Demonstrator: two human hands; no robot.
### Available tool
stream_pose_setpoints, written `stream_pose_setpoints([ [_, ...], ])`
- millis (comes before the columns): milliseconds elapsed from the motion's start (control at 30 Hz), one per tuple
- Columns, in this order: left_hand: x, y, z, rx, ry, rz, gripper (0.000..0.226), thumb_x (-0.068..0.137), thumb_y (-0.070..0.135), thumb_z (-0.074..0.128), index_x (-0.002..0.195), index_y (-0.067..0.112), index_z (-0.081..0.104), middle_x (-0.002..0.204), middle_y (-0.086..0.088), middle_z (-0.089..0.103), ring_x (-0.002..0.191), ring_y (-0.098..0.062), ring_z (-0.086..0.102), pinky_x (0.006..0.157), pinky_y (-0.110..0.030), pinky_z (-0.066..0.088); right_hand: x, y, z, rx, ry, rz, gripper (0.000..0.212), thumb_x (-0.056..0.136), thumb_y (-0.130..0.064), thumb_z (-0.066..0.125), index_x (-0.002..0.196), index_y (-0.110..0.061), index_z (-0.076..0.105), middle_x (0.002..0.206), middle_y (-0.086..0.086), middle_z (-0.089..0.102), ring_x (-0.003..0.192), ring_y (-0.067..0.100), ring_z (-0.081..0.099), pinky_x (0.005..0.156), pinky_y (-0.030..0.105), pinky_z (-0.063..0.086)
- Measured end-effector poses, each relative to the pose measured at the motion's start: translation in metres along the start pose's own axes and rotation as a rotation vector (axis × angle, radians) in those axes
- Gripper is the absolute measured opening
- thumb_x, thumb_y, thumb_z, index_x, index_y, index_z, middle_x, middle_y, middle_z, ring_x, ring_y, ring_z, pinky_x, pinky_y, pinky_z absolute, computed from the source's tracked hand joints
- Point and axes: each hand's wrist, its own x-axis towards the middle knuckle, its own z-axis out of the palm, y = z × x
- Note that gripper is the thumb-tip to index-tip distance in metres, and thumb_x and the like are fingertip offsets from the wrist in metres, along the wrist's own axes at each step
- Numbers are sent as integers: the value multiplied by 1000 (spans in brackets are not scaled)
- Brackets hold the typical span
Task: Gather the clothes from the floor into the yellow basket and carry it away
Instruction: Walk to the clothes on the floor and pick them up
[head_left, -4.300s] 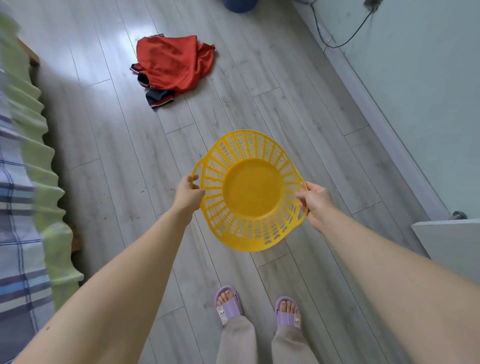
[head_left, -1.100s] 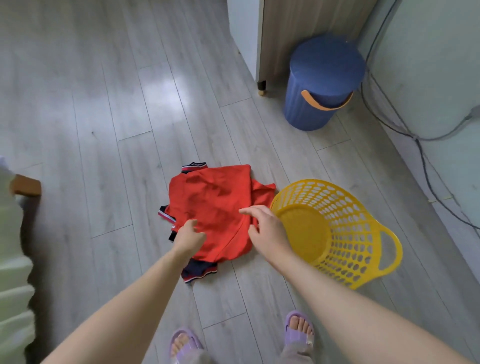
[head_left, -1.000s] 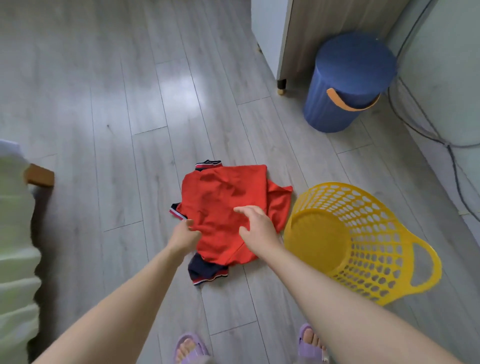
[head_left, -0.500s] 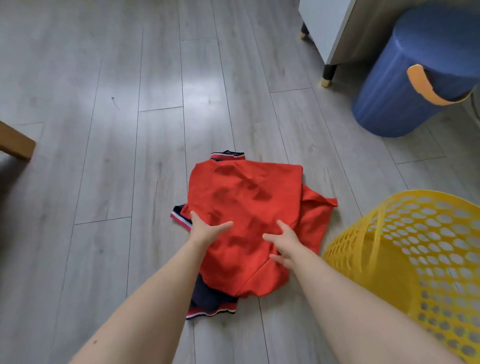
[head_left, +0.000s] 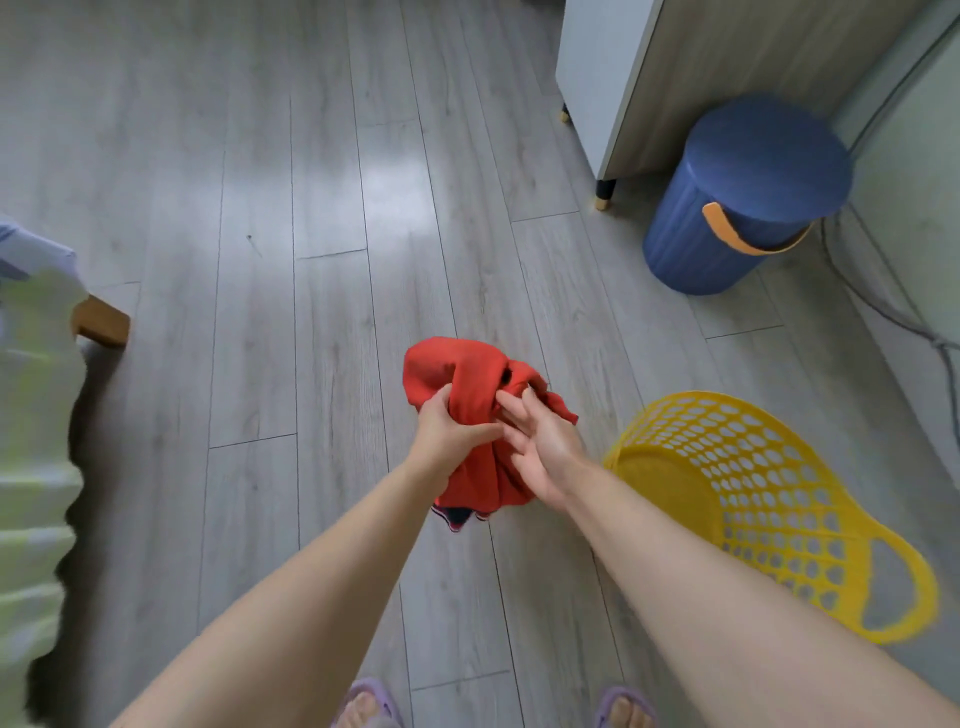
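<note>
A bunched red garment (head_left: 467, 379) with a dark striped edge hanging at its bottom is lifted off the grey floor. My left hand (head_left: 447, 436) is closed around its left side. My right hand (head_left: 540, 447) presses against its right side with fingers spread. The yellow perforated basket (head_left: 769, 499) stands on the floor just to the right of my right forearm, its handle toward me, and it holds nothing I can see.
A blue lidded bin (head_left: 748, 202) with an orange handle stands at the far right beside a white cabinet (head_left: 613, 78). A cable (head_left: 893, 312) runs along the right wall. A bed edge with pale green cover (head_left: 36, 415) is at the left.
The red garment lay flat on the floor half a second ago; now it is gathered up and raised in my hands. My view has risen and pulled back.
</note>
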Motion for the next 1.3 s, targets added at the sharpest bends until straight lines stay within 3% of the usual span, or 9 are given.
stream_pose_setpoints([
  [67, -24, 35, -6, 123, 13, 69, 55, 60, 16, 85, 109, 11, 61, 105, -9, 65, 98, -21, 61, 90, -30, 52, -40, -23, 9, -97, -35, -57, 40, 99, -30, 37, 128, -12, 58, 138, 2, 54, 109, 5, 59, 94, 15, 31],
  [167, -64, 86, -10, 202, 6, 186, 41, 61, 13, 83, 92, 24, 59, 83, 12, 63, 77, -5, 60, 64, -3, 45, -99, -50, 13, -331, -20, -208, 32, 96, -18, 45, 122, -9, 63, 132, 8, 60, 114, 8, 61, 98, 17, 44],
  [300, -119, 151, -6, 364, 25, 298, 36, 59, 17, 71, 94, 14, 63, 82, -3, 69, 77, -21, 63, 69, -29, 50, -178, -87, 7, -474, -1, -342, 36, 97, -14, 44, 126, -3, 61, 131, 6, 62, 121, 10, 57, 104, 19, 42],
  [433, -172, 205, 11, 424, -83, 390, 40, 54, 24, 62, 92, 13, 62, 74, 1, 66, 70, -17, 61, 62, -14, 46, -252, -122, -13, -439, 17, -361, 36, 97, -17, 42, 114, -1, 68, 116, 5, 71, 101, -4, 66, 86, 7, 46],
  [600, -206, 236, 59, 439, -206, 419, 39, 52, 20, 61, 88, 5, 60, 79, -20, 65, 66, -30, 56, 64, -44, 48, -304, -144, -55, -327, 75, -327, 38, 97, -23, 39, 94, -13, 76, 95, -2, 78, 98, 6, 71, 82, 12, 50],
  [833, -197, 215, 152, 381, -283, 294, 28, 53, 18, 61, 77, 6, 53, 64, 1, 49, 57, -16, 44, 55, -35, 39, -298, -129, -129, -103, 238, -276, 40, 98, -26, 36, 98, -12, 74, 107, 9, 73, 102, 15, 68, 91, 21, 48],
  [1000, -177, 163, 206, 366, -354, 137, 36, 68, 23, 73, 99, 10, 58, 82, 4, 59, 78, -15, 55, 64, -24, 44, -274, -111, -175, -64, 308, -162, 30, 93, -32, 46, 103, -20, 71, 103, -6, 71, 94, 1, 66, 82, 13, 47],
  [1167, -152, 111, 223, 458, -385, -46, 56, 78, 11, 68, 132, 14, 51, 130, -7, 57, 99, -12, 49, 89, -27, 45, -251, -88, -215, -177, 400, -25, 27, 92, -31, 51, 108, -18, 68, 100, -10, 67, 90, 2, 59, 68, 6, 40],
  [1300, -127, 90, 213, 643, -253, -51, 45, 81, 6, 62, 126, 10, 57, 129, -14, 57, 96, -22, 58, 81, -30, 49, -233, -71, -244, -369, 562, -17, 36, 93, -19, 50, 125, -7, 61, 133, 8, 60, 121, 19, 55, 99, 22, 37],
])
